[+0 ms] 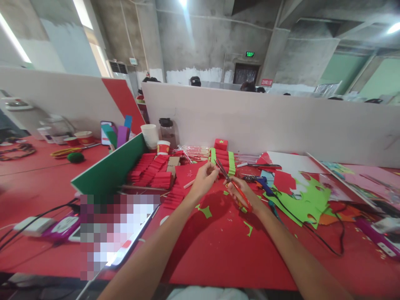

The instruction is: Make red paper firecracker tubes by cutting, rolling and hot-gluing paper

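Observation:
My right hand grips a pair of red-handled scissors, blades pointing up and left toward my left hand. My left hand is pinched closed near the blade tips, holding something small that I cannot make out. Both hands hover over a red felt sheet dotted with small green scraps. Just behind the hands stands a stack of red blocks banded with green strips.
Piles of folded red pieces lie left of the hands beside a green board. A glue gun with a black cable, green cut-out felt and pink sheets lie at right. Cups and white partitions stand behind. A phone lies front left.

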A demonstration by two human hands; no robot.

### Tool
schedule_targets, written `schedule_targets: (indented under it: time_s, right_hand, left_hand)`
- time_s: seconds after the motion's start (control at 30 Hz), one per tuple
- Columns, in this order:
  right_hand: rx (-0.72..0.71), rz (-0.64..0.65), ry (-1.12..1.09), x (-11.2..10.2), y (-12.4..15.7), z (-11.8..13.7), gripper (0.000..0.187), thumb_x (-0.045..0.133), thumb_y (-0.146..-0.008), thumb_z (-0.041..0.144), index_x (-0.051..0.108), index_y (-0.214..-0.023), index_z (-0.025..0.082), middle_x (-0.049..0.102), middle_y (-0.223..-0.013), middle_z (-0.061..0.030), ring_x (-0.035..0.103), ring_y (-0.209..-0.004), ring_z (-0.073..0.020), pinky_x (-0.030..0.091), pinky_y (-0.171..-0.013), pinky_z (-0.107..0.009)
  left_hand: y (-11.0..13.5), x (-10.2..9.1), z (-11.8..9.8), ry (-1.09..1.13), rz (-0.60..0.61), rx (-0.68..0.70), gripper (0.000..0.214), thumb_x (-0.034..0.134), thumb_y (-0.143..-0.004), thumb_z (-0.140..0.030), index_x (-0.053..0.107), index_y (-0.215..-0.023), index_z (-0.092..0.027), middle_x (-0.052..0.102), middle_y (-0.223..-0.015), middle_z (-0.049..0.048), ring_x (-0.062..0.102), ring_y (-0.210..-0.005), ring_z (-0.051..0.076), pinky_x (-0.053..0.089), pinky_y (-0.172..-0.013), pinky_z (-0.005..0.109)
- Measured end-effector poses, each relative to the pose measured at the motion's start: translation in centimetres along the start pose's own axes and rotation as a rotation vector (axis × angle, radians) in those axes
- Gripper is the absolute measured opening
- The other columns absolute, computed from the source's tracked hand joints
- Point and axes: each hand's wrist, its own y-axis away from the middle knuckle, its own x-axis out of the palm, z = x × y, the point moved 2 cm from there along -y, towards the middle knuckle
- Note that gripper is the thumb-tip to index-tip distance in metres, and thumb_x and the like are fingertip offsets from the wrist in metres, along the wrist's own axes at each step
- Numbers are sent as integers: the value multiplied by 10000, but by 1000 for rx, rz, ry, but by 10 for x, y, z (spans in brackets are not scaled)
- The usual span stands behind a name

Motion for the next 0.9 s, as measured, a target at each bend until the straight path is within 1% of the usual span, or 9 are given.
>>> schedule_targets:
  time_s: [0.2,0.43,0.57,0.67,0.9]
  right_hand:
    - [-7,-1,36,0,0,2,466,617,-809,605,585,-1014,189,442,-649,44,378,-472,-76,310,-403,-178]
    - [-11,0,51,-1,0,3,442,606,-821,592,580,-999,189,449,-653,49,367,-454,-67,319,-418,-183]
    - [-10,8,58,-1,0,5,461,619,-805,599,581,-998,182,457,-650,45,380,-471,-77,321,-425,-189]
    - [-14,13,52,-1,0,6,449,616,-812,594,577,-996,186,432,-624,55,368,-458,-78,313,-422,-192]
    - [-8,6,45,-1,0,3,426,622,-801,604,557,-912,199,419,-611,59,362,-437,-77,291,-407,-198]
  left_hand:
    - [1,0,-2,10,-8,3,144,550,-822,-293,482,-751,-187,529,-602,-51,511,-538,91,407,-570,220]
    - [0,0,-2,6,-13,6,145,546,-816,-298,482,-745,-189,520,-585,-53,507,-528,94,401,-561,222]
    - [0,1,0,12,-12,12,141,544,-815,-294,479,-748,-188,519,-583,-53,508,-529,94,402,-562,222]
    - [0,1,0,19,-10,17,154,547,-819,-307,480,-749,-187,518,-582,-51,504,-527,93,401,-560,222]
    - [-1,0,0,11,-4,20,152,550,-823,-305,485,-754,-186,526,-594,-47,509,-537,94,404,-562,221]
